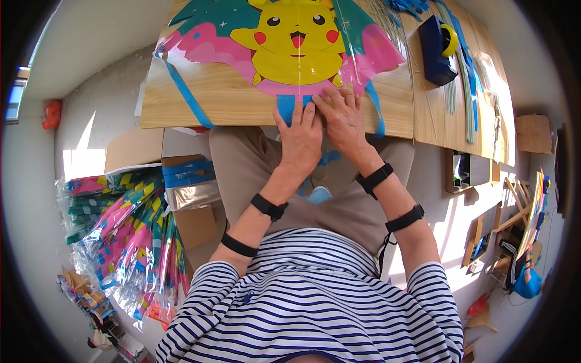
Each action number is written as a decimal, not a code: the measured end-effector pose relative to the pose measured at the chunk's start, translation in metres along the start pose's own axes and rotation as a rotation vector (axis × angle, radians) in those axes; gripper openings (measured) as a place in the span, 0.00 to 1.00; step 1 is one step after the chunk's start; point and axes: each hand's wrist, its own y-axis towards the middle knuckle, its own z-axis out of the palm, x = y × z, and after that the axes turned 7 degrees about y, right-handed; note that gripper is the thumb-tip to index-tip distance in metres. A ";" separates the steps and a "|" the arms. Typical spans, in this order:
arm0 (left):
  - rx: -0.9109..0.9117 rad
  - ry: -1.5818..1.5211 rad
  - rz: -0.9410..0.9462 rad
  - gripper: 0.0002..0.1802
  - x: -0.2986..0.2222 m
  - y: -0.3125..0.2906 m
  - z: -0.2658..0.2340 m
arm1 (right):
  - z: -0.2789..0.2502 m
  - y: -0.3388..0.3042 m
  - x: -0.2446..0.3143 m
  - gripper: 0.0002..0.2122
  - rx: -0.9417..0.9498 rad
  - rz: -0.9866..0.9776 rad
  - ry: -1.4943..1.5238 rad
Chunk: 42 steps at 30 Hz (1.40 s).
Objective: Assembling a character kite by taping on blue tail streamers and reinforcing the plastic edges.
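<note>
A kite of thin printed film [290, 66] lies on the wooden table, showing a yellow cartoon animal on pink and dark green. At its lower middle, a blue strip [285, 107] reaches down to the table's near edge. My left hand [301, 139] rests over this strip, its fingers spread and its thumb hidden. Touching the kite's bottom edge just to the right is my right hand [345, 124], its fingers stretched out and lying flat. The two hands almost meet. One blue tail [184, 94] runs off the kite's left side, another [374, 109] off its right.
Right on the table [387, 115] stand a dark blue tape dispenser [437, 54] with a yellow core, thin rods [451, 97] and blue strips [469, 91]. Left on the floor, folded kites in clear film [124, 236] are heaped beside an open cardboard box [136, 151].
</note>
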 end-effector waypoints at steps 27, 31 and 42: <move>0.219 0.060 0.010 0.36 -0.006 0.002 -0.016 | -0.168 0.036 -0.264 0.16 -0.588 0.972 0.604; 0.172 0.015 0.015 0.37 -0.008 0.003 -0.019 | -0.182 0.045 -0.266 0.14 -0.507 1.102 0.691; 0.166 0.024 0.017 0.37 -0.011 0.003 -0.017 | -0.185 0.024 -0.262 0.11 -0.660 1.092 1.020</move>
